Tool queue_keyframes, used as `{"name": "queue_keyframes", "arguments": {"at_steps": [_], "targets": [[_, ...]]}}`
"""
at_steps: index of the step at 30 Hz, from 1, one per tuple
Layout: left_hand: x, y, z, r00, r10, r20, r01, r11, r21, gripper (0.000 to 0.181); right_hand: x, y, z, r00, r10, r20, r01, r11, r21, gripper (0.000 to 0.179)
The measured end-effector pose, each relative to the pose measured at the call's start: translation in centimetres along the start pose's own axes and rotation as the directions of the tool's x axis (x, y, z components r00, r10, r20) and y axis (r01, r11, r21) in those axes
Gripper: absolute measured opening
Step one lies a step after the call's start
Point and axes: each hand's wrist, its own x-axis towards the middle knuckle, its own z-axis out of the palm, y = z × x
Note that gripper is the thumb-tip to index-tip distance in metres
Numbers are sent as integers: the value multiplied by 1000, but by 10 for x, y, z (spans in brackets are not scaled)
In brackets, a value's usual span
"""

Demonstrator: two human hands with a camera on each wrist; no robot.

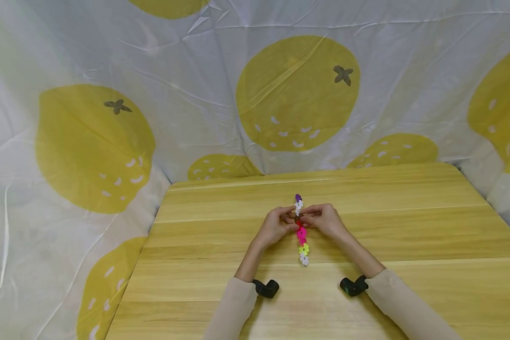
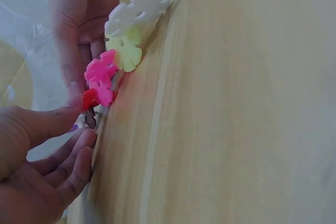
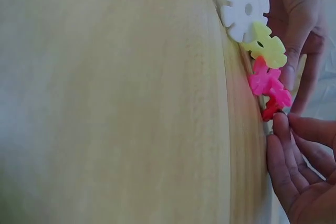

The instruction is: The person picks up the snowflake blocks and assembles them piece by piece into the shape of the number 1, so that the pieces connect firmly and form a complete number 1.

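A chain of interlocking plastic snowflake discs [image 1: 301,233] runs away from the person between both hands. Its near part has a white disc [image 3: 245,9], a yellow disc [image 3: 270,48], pink discs [image 2: 100,72] and a red disc [image 2: 89,98]. Farther off, a white disc [image 1: 299,205] and a purple disc [image 1: 298,197] form the other end. The left hand [image 1: 276,227] pinches the chain's middle near the red disc, thumb on the near side. From the opposite side the right hand [image 1: 326,221] pinches the same stretch with thumb and fingers. Fingertips partly hide a dark brown disc [image 2: 90,120] there.
A light wooden table [image 1: 187,283] lies under the hands. Behind it hangs a pale cloth [image 1: 187,118] printed with yellow lemons. Black wrist cameras stick out inward from the left sleeve [image 1: 233,304] and the right sleeve [image 1: 401,295].
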Motion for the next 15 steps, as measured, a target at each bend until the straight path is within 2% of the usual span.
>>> {"name": "queue_keyframes", "arguments": {"at_steps": [15], "targets": [[0, -9, 0, 1000, 3, -10, -3, 999, -32, 53, 0, 3, 0, 1000, -3, 22, 2, 999, 49, 27]]}}
